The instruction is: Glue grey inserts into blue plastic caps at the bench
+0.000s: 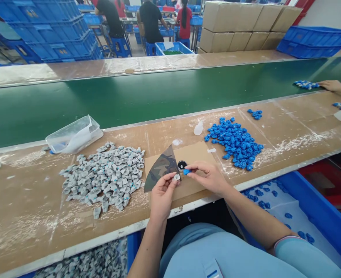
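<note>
My left hand (164, 194) pinches a small whitish-grey plastic piece (176, 177) between thumb and fingertips. Close to its right, my right hand (207, 177) grips a small blue plastic piece (186, 172) the same way; the two pieces are apart. Both hands hover over a cardboard sheet (195, 153). On that sheet lie a dark fan-shaped sheet (161, 168) and a round black part (182, 165), just beyond the fingertips. A heap of grey pieces (107, 175) spreads to the left, and a pile of blue pieces (235, 143) sits to the right.
A green conveyor belt (147, 92) runs behind the worktable. A clear plastic tub (75, 135) and a small white bottle-like item (198, 128) stand on the table. Bins of grey pieces (92, 258) and blue pieces (288, 215) sit below. Another person's hand (331, 85) is at far right.
</note>
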`<state>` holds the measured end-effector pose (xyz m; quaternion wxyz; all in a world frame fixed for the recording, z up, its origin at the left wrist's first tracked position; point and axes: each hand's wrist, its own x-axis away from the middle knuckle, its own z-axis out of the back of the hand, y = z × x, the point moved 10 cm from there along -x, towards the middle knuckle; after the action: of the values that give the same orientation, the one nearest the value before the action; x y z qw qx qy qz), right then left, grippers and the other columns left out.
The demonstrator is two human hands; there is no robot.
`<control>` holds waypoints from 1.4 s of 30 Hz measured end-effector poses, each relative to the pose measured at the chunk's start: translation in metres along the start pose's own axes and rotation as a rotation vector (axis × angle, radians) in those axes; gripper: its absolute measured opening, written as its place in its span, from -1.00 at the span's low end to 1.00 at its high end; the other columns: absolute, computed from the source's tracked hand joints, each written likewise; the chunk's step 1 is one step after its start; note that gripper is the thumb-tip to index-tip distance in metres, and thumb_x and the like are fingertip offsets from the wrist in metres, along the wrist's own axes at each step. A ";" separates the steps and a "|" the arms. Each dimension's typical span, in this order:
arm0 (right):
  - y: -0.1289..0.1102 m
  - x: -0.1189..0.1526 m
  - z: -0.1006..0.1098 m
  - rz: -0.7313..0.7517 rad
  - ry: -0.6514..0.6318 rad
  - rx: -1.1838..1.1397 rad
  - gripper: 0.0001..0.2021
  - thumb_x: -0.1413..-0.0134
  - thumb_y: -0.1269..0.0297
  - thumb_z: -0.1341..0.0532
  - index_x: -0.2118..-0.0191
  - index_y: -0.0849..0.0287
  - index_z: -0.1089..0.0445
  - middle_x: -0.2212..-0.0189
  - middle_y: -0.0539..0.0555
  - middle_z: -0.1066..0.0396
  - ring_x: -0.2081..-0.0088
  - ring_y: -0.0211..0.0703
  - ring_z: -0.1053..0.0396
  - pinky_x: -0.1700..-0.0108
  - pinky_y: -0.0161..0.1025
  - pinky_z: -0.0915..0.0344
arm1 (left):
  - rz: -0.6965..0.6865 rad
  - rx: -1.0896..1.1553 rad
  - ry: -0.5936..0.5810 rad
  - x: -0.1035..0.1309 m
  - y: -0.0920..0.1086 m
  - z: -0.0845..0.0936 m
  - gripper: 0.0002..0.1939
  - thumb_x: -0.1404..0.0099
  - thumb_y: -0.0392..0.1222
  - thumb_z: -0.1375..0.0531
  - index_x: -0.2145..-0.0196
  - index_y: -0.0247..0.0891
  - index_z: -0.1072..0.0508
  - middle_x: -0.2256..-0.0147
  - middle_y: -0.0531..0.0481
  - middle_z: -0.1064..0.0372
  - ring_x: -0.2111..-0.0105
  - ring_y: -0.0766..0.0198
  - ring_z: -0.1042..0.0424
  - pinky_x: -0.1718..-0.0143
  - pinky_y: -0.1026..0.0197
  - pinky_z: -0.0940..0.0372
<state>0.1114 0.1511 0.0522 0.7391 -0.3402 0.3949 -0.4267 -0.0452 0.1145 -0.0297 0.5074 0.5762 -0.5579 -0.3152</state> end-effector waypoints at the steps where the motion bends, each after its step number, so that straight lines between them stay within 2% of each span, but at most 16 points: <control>1: -0.003 0.003 -0.005 0.009 -0.026 -0.024 -0.83 -0.12 0.22 -0.23 0.19 0.09 -0.51 0.29 0.08 -0.55 0.29 -0.18 -0.48 0.18 -0.22 -0.43 | -0.002 -0.007 -0.009 0.002 0.000 -0.001 -0.64 0.02 -0.05 -0.38 0.27 -0.27 -0.54 0.35 -0.04 -0.52 0.37 0.30 -0.48 0.23 0.21 -0.40; 4: -0.008 0.008 -0.016 0.043 -0.076 -0.070 -0.81 -0.15 0.19 -0.21 0.18 0.07 -0.52 0.28 0.07 -0.55 0.24 -0.16 -0.48 0.12 -0.19 -0.42 | -0.022 -0.024 -0.052 0.005 0.001 -0.005 -0.65 0.01 -0.05 -0.38 0.27 -0.26 -0.53 0.32 -0.07 -0.52 0.32 0.25 -0.48 0.23 0.19 -0.41; 8: -0.006 0.011 -0.021 0.071 -0.095 -0.079 -0.81 -0.16 0.20 -0.20 0.16 0.06 -0.51 0.25 0.08 -0.55 0.19 -0.14 -0.48 0.07 -0.16 -0.40 | -0.067 -0.052 -0.092 0.006 0.001 -0.008 -0.68 -0.03 -0.07 -0.36 0.25 -0.24 -0.53 0.30 -0.08 -0.51 0.26 0.24 -0.48 0.19 0.20 -0.41; 16: -0.004 0.009 -0.021 0.105 -0.227 -0.052 -0.83 -0.14 0.19 -0.23 0.21 0.07 -0.53 0.31 0.07 -0.54 0.26 -0.18 -0.48 0.17 -0.23 -0.42 | -0.152 -0.188 -0.143 0.010 0.006 -0.010 -0.73 -0.06 -0.09 -0.33 0.26 -0.22 -0.52 0.30 -0.09 -0.49 0.25 0.22 -0.49 0.16 0.19 -0.41; 26: 0.002 0.016 -0.025 0.041 -0.111 -0.146 -0.80 -0.09 0.10 -0.25 0.25 0.03 -0.57 0.43 0.04 -0.51 0.39 -0.24 -0.46 0.30 -0.30 -0.43 | -0.197 -0.137 -0.073 0.011 0.012 -0.001 -0.71 -0.03 -0.10 -0.36 0.31 -0.22 -0.43 0.37 -0.01 -0.46 0.33 0.31 -0.50 0.25 0.26 -0.42; 34: 0.012 0.020 -0.024 -0.013 -0.095 -0.226 -0.77 -0.06 0.05 -0.27 0.25 0.03 -0.58 0.41 0.06 -0.53 0.37 -0.22 -0.48 0.28 -0.28 -0.44 | -0.130 -0.161 -0.144 0.011 0.006 -0.007 -0.69 -0.05 -0.10 -0.34 0.25 -0.23 -0.42 0.36 -0.04 -0.49 0.31 0.26 -0.52 0.21 0.22 -0.42; 42: 0.004 0.024 -0.025 0.077 -0.054 -0.167 -0.77 -0.13 0.15 -0.23 0.18 0.11 -0.55 0.36 0.08 -0.54 0.32 -0.24 -0.49 0.25 -0.33 -0.43 | -0.183 -0.189 -0.121 0.012 0.013 -0.008 -0.69 -0.05 -0.09 -0.35 0.26 -0.22 -0.42 0.38 -0.02 -0.50 0.32 0.26 -0.53 0.22 0.22 -0.44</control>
<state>0.0985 0.1272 0.0302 0.7344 -0.3964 0.4221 -0.3541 -0.0397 0.1066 -0.0126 0.4940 0.5541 -0.5005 -0.4455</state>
